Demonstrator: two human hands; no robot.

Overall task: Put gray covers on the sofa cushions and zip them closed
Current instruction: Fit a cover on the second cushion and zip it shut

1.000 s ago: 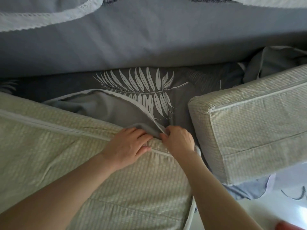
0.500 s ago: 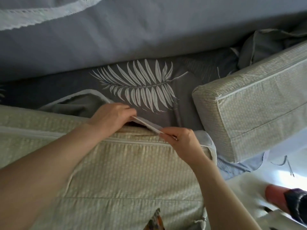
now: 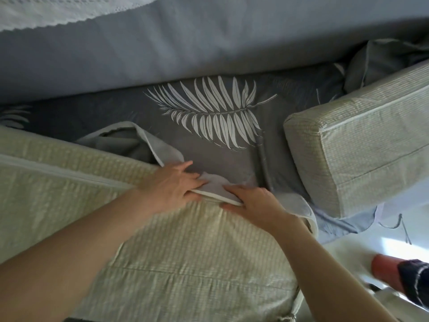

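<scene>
A gray leaf-print sheet (image 3: 209, 145) lies behind the big beige cushion (image 3: 185, 263). On the cushion's far edge, left hand (image 3: 171, 189) & right hand (image 3: 253, 203) both pinch the gray cover (image 3: 162, 152) hem. A 2nd cushion (image 3: 359, 145) sits to its right.

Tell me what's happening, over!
Left hand and right hand both grip the cover edge. Big cushion barely covered. Second cushion bare, close on the right.

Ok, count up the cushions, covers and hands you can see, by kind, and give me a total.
Beige ribbed fabric sofa cushions: 2 (large near one, smaller one at right)
Gray fabric covers: 2 (leaf-print one being pulled on, crumpled one behind)
Bare hands: 2 (left hand, right hand)
Total: 6
</scene>
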